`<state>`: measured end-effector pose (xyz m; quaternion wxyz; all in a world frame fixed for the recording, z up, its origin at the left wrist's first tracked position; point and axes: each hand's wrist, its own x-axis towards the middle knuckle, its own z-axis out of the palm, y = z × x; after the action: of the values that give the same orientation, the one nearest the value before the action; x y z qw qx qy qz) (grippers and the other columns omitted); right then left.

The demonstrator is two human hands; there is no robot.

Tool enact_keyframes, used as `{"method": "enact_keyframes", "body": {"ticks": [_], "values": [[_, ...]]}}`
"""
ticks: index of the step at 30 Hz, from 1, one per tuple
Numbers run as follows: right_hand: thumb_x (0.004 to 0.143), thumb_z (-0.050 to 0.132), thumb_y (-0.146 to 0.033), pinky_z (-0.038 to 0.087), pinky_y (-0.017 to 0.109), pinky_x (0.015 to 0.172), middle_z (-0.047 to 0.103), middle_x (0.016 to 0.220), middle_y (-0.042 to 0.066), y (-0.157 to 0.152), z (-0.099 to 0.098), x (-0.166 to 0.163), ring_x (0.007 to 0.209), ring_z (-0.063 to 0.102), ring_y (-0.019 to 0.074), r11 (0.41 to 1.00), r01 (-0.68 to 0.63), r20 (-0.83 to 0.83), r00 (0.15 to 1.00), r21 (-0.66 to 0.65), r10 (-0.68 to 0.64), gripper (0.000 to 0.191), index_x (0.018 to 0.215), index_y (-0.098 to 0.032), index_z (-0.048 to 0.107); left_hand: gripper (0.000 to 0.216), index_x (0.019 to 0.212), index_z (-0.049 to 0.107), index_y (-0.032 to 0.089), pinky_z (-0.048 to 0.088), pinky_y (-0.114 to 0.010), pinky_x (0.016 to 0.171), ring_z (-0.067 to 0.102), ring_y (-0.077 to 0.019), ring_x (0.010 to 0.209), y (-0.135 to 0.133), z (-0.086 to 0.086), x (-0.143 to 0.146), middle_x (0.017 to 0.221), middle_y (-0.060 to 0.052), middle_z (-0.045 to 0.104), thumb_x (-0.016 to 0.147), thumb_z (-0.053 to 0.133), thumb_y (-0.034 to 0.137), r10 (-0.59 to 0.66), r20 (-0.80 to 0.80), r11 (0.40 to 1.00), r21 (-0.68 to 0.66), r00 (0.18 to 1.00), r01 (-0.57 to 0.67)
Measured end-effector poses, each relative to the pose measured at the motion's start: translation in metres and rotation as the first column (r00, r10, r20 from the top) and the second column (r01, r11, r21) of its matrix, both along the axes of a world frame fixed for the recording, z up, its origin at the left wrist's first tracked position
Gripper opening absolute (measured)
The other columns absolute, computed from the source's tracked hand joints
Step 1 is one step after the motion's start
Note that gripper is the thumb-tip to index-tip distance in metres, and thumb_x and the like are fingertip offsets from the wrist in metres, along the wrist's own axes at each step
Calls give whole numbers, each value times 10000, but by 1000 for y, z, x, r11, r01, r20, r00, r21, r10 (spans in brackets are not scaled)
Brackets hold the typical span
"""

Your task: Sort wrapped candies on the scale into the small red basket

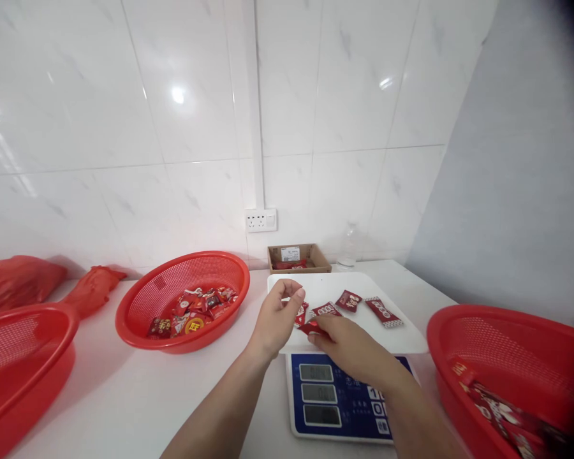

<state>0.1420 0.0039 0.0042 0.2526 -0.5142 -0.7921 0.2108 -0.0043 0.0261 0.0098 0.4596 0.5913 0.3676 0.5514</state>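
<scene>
My left hand (281, 313) hovers over the left part of the white scale tray (402, 335), fingers bent and thumb apart, with nothing visible in it. A red-and-white packet (302, 313) lies just beyond its thumb. Between the fingertips of my right hand (339, 338) is a small red candy packet (310, 327), partly covered by them. More wrapped packets rest on the tray: a dotted-edge one (326, 310), a dark red one (349, 301) and a longer one (383, 313). Below, my right forearm hides part of the blue scale panel (316, 408).
A red basket (182, 255) with mixed packets stands left of the scale; another red basket (507, 319) with packets is at right. A third basket (23, 319) and red bags (93, 290) are far left. Behind sit a cardboard box (323, 258) and clear plastic container (348, 245).
</scene>
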Motion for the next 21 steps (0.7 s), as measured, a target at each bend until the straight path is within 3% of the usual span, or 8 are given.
{"method": "enact_keyframes", "body": {"ticks": [2, 3, 5, 7, 9, 14, 18, 21], "values": [[825, 478, -317, 439, 311, 664, 658, 769, 32, 2, 3, 2, 726, 595, 193, 997, 73, -246, 966, -24, -77, 198, 795, -198, 634, 218, 843, 529, 179, 407, -215, 631, 517, -105, 706, -1, 1, -1, 792, 10, 526, 817, 524, 396, -10, -21, 1000, 8, 1000, 10], [817, 499, -367, 458, 323, 697, 663, 817, 35, 3, 5, 3, 769, 603, 197, 993, 102, -403, 908, -57, -116, 222, 866, -198, 635, 238, 842, 532, 180, 405, -216, 623, 511, -108, 698, -2, 1, -1, 787, 8, 527, 820, 515, 417, -19, -33, 1000, 7, 999, 19], [792, 536, -444, 486, 339, 744, 667, 903, 44, 6, 8, 4, 833, 613, 201, 983, 108, -687, 704, -145, -179, 339, 1007, -195, 616, 277, 849, 538, 181, 400, -225, 613, 497, -113, 675, -4, 2, 0, 778, 1, 537, 821, 500, 454, -57, -55, 998, -10, 997, 57], [764, 571, -482, 500, 343, 752, 675, 925, 49, 7, 11, 5, 857, 615, 205, 979, 58, -846, 494, -196, -199, 417, 1063, -193, 606, 302, 857, 550, 178, 397, -236, 625, 494, -118, 671, -7, 3, 2, 774, -5, 554, 813, 504, 473, -118, -74, 993, -19, 990, 117], [744, 594, -500, 505, 340, 742, 686, 898, 50, 7, 11, 5, 866, 615, 213, 980, 26, -901, 389, -198, -193, 439, 1059, -194, 619, 307, 845, 564, 171, 395, -245, 654, 502, -127, 691, -10, 4, 5, 774, -13, 572, 801, 526, 472, -185, -83, 983, -5, 979, 185], [734, 591, -544, 495, 324, 712, 692, 883, 70, 2, 14, 1, 870, 609, 224, 978, 15, -894, 403, -206, -195, 463, 1012, -179, 650, 313, 718, 544, 169, 384, -251, 674, 494, -134, 690, -15, 7, 10, 711, -9, 564, 780, 552, 475, -233, -41, 972, 25, 972, 234], [735, 575, -564, 481, 301, 675, 678, 819, 73, -1, 19, 0, 796, 598, 209, 978, 19, -834, 519, -207, -186, 450, 905, -156, 662, 342, 664, 502, 169, 344, -220, 580, 425, -102, 597, -11, 4, 8, 630, 23, 495, 784, 537, 488, -180, 23, 983, -37, 983, 181], [751, 538, -574, 457, 266, 600, 629, 707, 35, 1, 18, 3, 677, 555, 170, 978, 101, -782, 588, -181, -205, 413, 794, -174, 631, 335, 682, 505, 168, 334, -209, 565, 420, -97, 594, -9, 2, 5, 627, 27, 475, 803, 518, 480, -155, 43, 985, -70, 987, 157]]}}
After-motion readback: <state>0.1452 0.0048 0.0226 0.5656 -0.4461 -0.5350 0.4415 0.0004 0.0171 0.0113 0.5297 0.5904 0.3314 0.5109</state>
